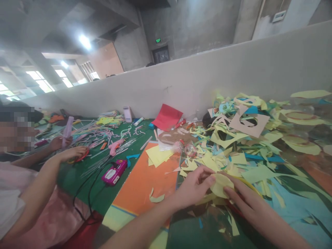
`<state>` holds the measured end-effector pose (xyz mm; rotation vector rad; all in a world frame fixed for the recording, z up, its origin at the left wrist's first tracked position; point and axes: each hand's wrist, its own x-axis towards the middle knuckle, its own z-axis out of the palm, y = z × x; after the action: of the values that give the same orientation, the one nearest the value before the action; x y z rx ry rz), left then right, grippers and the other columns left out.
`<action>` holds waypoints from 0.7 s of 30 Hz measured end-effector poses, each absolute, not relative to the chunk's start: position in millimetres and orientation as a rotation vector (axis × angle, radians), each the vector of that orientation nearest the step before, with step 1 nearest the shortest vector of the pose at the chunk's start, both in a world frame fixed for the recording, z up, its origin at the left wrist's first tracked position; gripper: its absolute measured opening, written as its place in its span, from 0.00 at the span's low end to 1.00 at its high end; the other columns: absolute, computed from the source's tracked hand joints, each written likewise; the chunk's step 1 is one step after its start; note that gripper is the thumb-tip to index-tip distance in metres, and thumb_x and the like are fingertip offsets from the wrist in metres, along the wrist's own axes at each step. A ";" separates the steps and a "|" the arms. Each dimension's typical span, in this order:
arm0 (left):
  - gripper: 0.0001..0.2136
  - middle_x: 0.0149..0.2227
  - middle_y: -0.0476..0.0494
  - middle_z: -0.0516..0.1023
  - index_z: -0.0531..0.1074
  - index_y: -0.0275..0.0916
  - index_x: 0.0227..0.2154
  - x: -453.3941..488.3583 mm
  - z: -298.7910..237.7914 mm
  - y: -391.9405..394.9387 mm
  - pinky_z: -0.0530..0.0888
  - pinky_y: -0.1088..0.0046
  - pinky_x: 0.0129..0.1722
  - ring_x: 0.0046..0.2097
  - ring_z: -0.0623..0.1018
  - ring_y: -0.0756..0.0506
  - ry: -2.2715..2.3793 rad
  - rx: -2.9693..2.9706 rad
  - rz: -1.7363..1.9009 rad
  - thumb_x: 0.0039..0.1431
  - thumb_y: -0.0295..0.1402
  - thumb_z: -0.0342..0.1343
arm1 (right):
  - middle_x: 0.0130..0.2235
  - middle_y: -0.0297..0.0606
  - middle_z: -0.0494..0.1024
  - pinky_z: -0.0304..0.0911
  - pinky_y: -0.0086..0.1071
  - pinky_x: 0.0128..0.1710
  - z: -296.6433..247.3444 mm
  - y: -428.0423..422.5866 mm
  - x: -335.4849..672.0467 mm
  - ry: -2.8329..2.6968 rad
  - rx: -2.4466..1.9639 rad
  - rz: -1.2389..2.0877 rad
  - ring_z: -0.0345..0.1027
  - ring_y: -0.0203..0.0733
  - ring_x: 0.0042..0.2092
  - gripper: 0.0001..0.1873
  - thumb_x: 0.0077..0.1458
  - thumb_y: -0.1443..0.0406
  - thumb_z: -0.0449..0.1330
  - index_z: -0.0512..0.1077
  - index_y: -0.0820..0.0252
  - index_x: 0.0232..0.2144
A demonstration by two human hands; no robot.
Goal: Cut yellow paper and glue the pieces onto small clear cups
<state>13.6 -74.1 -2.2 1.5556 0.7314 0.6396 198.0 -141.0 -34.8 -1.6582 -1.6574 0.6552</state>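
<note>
A pale yellow paper disc [222, 186] is held up between both hands, low and right of centre. My left hand [195, 185] pinches its left edge between thumb and fingers. At the disc's right side, my right hand [242, 193] is closed on it, the fingertips lying on its face. Beneath the right hand shows a curved yellow and red edge [251, 185], mostly hidden, whose kind I cannot make out. Around and behind the hands lie yellow paper scraps [204, 162]. Yellow paper sheets [158, 155] lie on an orange board [147, 180] to the left.
A tall heap of cut paper [233, 128] covers the right back, against a low white wall [207, 76]. Left of the board are a magenta box [114, 172] with black cables and a pink glue gun [116, 147]. A co-worker's hand [75, 153] works at the far left.
</note>
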 end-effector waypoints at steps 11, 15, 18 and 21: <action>0.17 0.51 0.37 0.76 0.68 0.40 0.51 9.7 -0.8 -73.6 0.72 0.65 0.50 0.51 0.77 0.42 0.640 1.588 0.644 0.63 0.42 0.55 | 0.52 0.46 0.78 0.73 0.41 0.47 -45.0 -138.2 204.7 -1.834 -1.532 0.273 0.74 0.49 0.51 0.21 0.63 0.54 0.50 0.67 0.55 0.54; 0.21 0.55 0.35 0.73 0.68 0.40 0.54 6.9 0.1 -70.6 0.72 0.62 0.53 0.56 0.75 0.39 0.583 1.561 0.594 0.59 0.41 0.60 | 0.49 0.44 0.78 0.72 0.40 0.45 -46.3 -138.7 209.0 -1.919 -1.431 -0.102 0.75 0.48 0.49 0.17 0.64 0.60 0.50 0.66 0.54 0.53; 0.21 0.52 0.36 0.75 0.69 0.40 0.53 6.1 0.0 -68.7 0.72 0.62 0.53 0.54 0.76 0.40 0.581 1.570 0.584 0.58 0.41 0.61 | 0.50 0.43 0.77 0.70 0.40 0.47 -44.9 -139.5 209.2 -1.991 -1.360 -0.263 0.73 0.48 0.50 0.18 0.65 0.61 0.51 0.64 0.53 0.56; 0.20 0.51 0.38 0.75 0.70 0.40 0.51 6.5 0.9 -68.5 0.71 0.62 0.53 0.52 0.76 0.41 0.638 1.628 0.568 0.56 0.39 0.62 | 0.51 0.43 0.77 0.69 0.40 0.47 -47.2 -139.6 208.5 -2.049 -1.311 -0.311 0.72 0.47 0.51 0.20 0.64 0.63 0.52 0.63 0.53 0.58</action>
<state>6.5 -68.5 0.9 1.6277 0.6382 0.5681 208.5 -139.6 -47.2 -1.3108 -2.0487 -0.3112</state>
